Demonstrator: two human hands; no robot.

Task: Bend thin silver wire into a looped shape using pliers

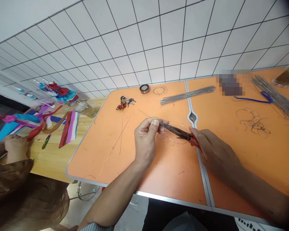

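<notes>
My right hand is wrapped round the red handles of a pair of long-nosed pliers, whose jaws point left toward my other hand. My left hand pinches thin wire between thumb and fingers, right at the plier tips. A wire ring with small loops hangs below the jaws, over the orange table. Whether the jaws are closed on the wire is too fine to tell. Loose straight wires lie left of my left hand.
Behind my hands lie a bundle of wires, a tape roll, a looped wire ring and keys. Wire coils, a blue strip and another wire bundle are on the right. A co-worker's hand and ribbons are left.
</notes>
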